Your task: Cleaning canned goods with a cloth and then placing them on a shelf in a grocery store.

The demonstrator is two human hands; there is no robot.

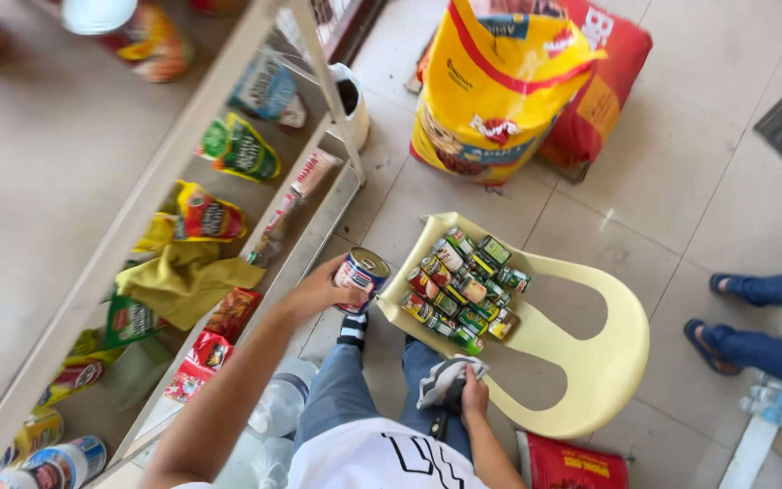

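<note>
Packaged goods, shop floor and shelving

Tall yellow sack (491,86) against red sack (604,81), upper centre; small labelled cans (462,288) clustered on yellow chair seat (581,362); red-and-white labelled can (361,276) in left hand (323,290); colourful pouches (214,217) along shelves.

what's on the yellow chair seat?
A cluster of small cans packed near the seat's front edge; the rest of the chair is bare. Anything beneath the cans is hidden.

Bare floor (681,181) lies open; cans (463,290) crowd the chair (590,362) beside the shelf (228,109).
</note>
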